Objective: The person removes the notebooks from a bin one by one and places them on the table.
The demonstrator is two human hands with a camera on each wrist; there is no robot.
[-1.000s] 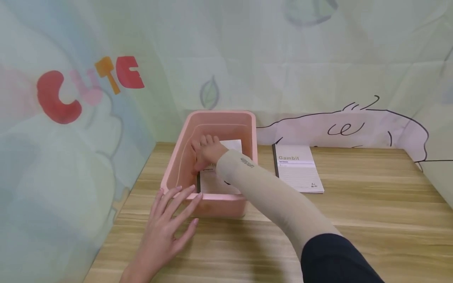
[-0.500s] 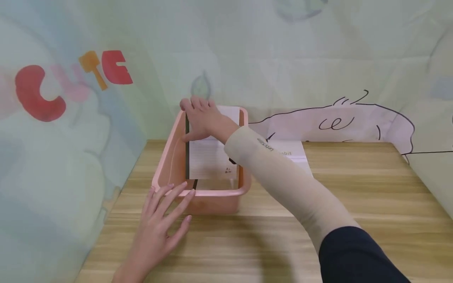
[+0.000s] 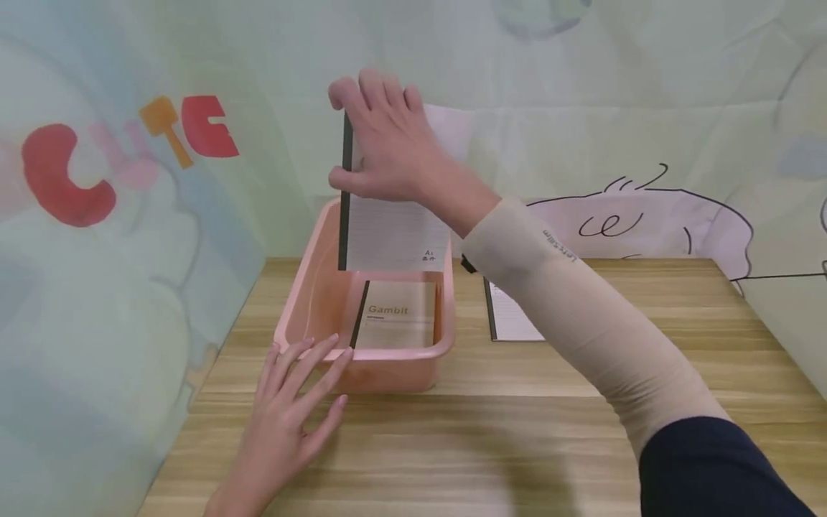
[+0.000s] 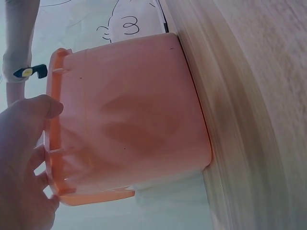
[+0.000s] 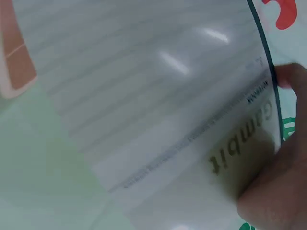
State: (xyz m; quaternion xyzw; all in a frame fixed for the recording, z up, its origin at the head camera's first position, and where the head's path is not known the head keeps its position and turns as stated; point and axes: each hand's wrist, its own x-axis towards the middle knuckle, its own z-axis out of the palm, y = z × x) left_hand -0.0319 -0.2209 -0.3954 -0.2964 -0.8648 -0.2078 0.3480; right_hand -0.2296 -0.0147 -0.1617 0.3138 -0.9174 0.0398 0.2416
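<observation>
My right hand [image 3: 394, 147] grips a white notebook [image 3: 395, 233] by its dark-bound left edge, holding it upright above a pink plastic bin [image 3: 388, 354]. In the right wrist view the notebook's cover [image 5: 158, 124] reads "Gambit" and has ruled lines. Another Gambit notebook [image 3: 400, 327] lies on the floor of the bin. My left hand [image 3: 291, 409] rests with fairly straight, spread fingertips on the bin's near left rim. From the left wrist, the thumb [image 4: 50, 106] appears beside the bin's outer wall [image 4: 129, 120].
On the wooden table [image 3: 400, 452], right of the bin, lies a third notebook [image 3: 510, 316], partly hidden by my right sleeve [image 3: 581, 323]. A printed cloth backdrop [image 3: 291, 93] stands close behind the bin and along the table's left side.
The right hand has lifted a notebook out of the bin, up and toward the backdrop, uncovering the one beneath. The left hand has stayed on the rim.
</observation>
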